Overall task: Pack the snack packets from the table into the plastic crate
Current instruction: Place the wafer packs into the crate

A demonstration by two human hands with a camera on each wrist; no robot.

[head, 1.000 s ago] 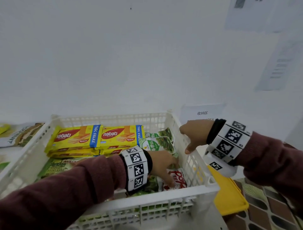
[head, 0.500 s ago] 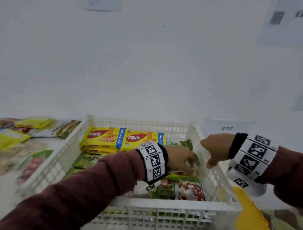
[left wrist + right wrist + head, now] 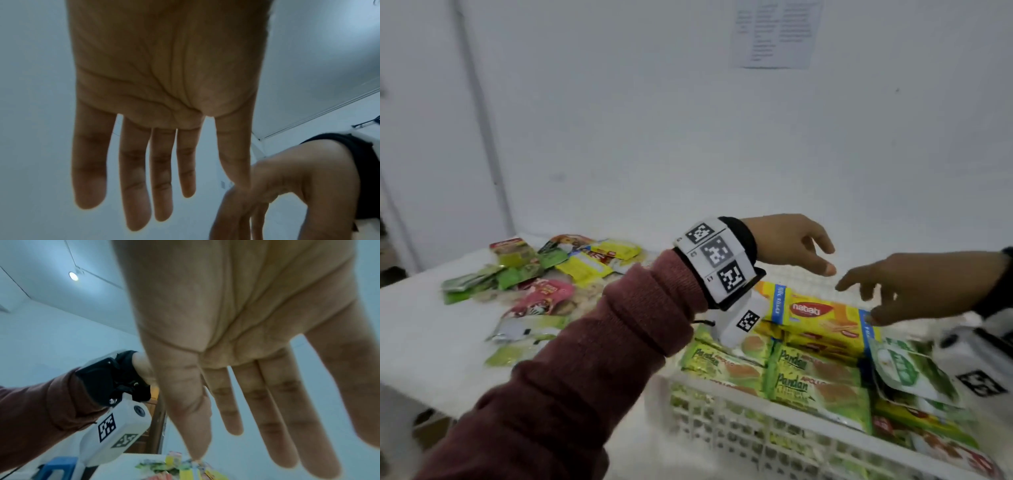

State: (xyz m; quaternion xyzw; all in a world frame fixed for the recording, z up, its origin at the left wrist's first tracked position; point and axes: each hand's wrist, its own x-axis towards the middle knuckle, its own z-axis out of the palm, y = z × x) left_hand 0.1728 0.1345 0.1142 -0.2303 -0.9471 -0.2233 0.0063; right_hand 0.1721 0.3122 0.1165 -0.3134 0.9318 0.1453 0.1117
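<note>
The white plastic crate (image 3: 726, 416) sits at the lower right, filled with yellow Nabati wafer packs (image 3: 822, 317), green Pandan packs (image 3: 815, 383) and a white-green pouch (image 3: 909, 370). My left hand (image 3: 796, 245) hovers above the crate's far side, fingers straight and empty; its palm fills the left wrist view (image 3: 164, 81). My right hand (image 3: 893, 291) reaches in from the right over the wafer packs, fingers spread, holding nothing, and the right wrist view shows its open palm (image 3: 236, 321). A heap of loose snack packets (image 3: 544, 277) lies on the white table (image 3: 424, 329) to the left.
A white wall stands close behind the table, with a printed sheet (image 3: 774, 32) taped high up. The table's left part holds the packet heap, among them a pink packet (image 3: 541, 298) and yellow sachets (image 3: 589, 265). The crate sits against the table's front right.
The view has swung left. My left hand has come up out of the crate and opened. My right hand has left the crate's rim and now stretches over the wafer packs.
</note>
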